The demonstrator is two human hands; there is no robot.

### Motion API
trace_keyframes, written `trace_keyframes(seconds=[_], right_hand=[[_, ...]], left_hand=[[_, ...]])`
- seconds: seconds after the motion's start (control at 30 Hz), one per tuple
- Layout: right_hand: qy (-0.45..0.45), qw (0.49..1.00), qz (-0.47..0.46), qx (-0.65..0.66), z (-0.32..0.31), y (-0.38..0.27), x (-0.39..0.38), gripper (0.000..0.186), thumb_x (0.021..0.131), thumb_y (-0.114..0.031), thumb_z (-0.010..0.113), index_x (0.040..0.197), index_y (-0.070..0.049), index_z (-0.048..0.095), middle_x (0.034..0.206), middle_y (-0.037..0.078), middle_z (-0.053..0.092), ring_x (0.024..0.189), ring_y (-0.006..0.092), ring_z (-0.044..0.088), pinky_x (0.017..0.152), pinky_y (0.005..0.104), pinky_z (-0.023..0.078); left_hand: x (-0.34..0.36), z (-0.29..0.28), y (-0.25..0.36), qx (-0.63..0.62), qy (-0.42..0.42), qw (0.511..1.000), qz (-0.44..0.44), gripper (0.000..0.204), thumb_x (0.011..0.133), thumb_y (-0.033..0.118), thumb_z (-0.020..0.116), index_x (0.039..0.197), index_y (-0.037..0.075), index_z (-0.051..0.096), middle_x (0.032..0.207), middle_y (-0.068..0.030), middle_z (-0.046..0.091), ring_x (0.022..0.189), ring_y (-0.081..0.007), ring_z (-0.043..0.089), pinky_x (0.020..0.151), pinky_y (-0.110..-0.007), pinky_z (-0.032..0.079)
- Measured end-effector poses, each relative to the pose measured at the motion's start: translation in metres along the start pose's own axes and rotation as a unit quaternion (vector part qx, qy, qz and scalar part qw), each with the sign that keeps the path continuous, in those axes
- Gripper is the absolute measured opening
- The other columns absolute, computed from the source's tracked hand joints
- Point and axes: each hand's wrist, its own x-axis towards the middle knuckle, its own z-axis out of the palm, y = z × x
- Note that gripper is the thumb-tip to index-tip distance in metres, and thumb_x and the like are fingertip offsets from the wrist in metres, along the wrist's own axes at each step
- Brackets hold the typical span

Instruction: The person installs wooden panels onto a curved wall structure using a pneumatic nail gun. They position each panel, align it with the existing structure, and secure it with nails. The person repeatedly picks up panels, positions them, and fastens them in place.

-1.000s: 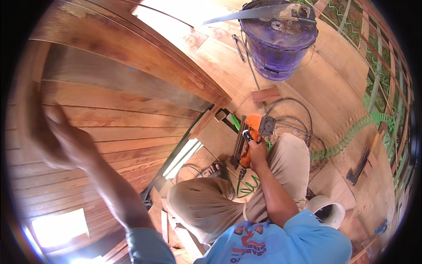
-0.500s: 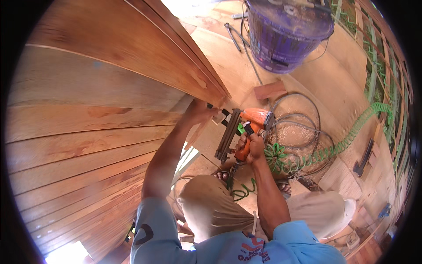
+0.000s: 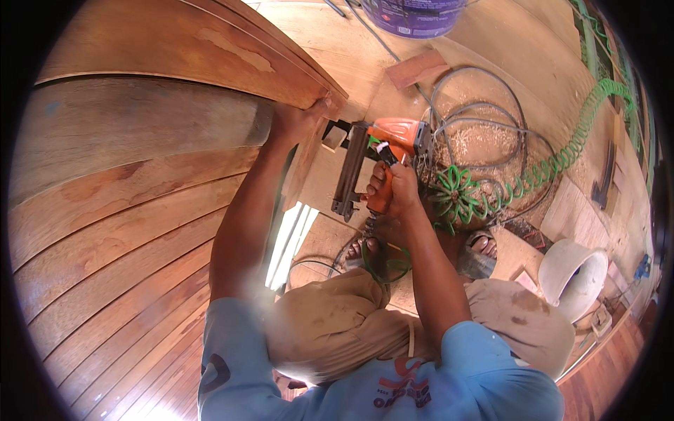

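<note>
My right hand (image 3: 394, 184) is closed round the orange handle of a nail gun (image 3: 397, 130). Its dark magazine (image 3: 351, 168) points down toward me, and its black nose is close to the end of the slatted wood. At the lower end of a reddish-brown wooden board (image 3: 189, 52), my left hand (image 3: 300, 119) grips the edge, its fingers partly hidden. Below that board, overlapping wooden planks (image 3: 126, 175) fill the left side. A green coiled air hose (image 3: 554, 165) lies to the right of the gun, bunched near my right wrist.
A purple bucket (image 3: 414, 21) stands at the far side. Near it lies a reddish wood block (image 3: 417, 68). A grey cable (image 3: 516, 98) loops over sawdust (image 3: 484, 144) on the plywood floor. Beside my right knee is a hollow white cylinder (image 3: 572, 274).
My left hand has moved from beside the gun's nose up to the board's end. The view has shifted, so the bucket sits higher and more floor shows nearby. My right hand keeps the nail gun.
</note>
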Motion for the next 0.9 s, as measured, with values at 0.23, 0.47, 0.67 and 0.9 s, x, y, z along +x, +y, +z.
trace_keyframes(seconds=[0.23, 0.47, 0.67, 0.9], right_hand=[[-0.001, 0.998, -0.053, 0.038, 0.008, 0.009, 0.013, 0.007, 0.091, -0.016, 0.050, 0.092, -0.010, 0.053, 0.070, 0.002, 0.047, 0.058, 0.0171, 0.047, 0.055, 0.0374, 0.045], [0.003, 0.999, -0.044, 0.015, -0.003, 0.015, 0.013, 0.032, 0.089, -0.012, 0.038, 0.114, -0.012, 0.058, 0.074, -0.002, 0.042, 0.065, 0.0140, 0.043, 0.063, 0.0352, 0.042], [0.006, 0.999, -0.050, 0.011, -0.005, 0.011, 0.011, 0.040, 0.091, -0.013, 0.037, 0.125, -0.014, 0.058, 0.073, -0.002, 0.040, 0.064, 0.0136, 0.042, 0.063, 0.0348, 0.042], [-0.010, 0.999, -0.039, 0.018, -0.003, 0.016, 0.016, 0.045, 0.097, -0.018, 0.038, 0.138, -0.014, 0.056, 0.074, -0.003, 0.040, 0.064, 0.0121, 0.041, 0.063, 0.0322, 0.041]], left_hand=[[0.001, 0.005, -0.011, 0.040, 0.030, 0.998, 0.042, 0.033, 0.087, 0.025, 0.077, 0.106, -0.001, 0.070, 0.097, -0.0130, 0.075, 0.094, -0.0259, 0.072, 0.079, -0.036, 0.054], [0.002, 0.007, -0.013, 0.042, 0.043, 0.998, 0.027, 0.036, 0.086, 0.028, 0.078, 0.105, -0.001, 0.071, 0.097, -0.0135, 0.075, 0.093, -0.0252, 0.073, 0.078, -0.037, 0.054], [0.006, 0.007, -0.020, 0.039, 0.054, 0.997, 0.046, 0.035, 0.085, 0.028, 0.078, 0.107, 0.001, 0.071, 0.100, -0.0131, 0.076, 0.093, -0.0240, 0.072, 0.079, -0.037, 0.054], [0.006, 0.004, -0.020, 0.075, 0.034, 0.995, 0.047, 0.039, 0.084, 0.037, 0.077, 0.106, 0.004, 0.071, 0.097, -0.0131, 0.075, 0.091, -0.0303, 0.072, 0.077, -0.040, 0.054]])
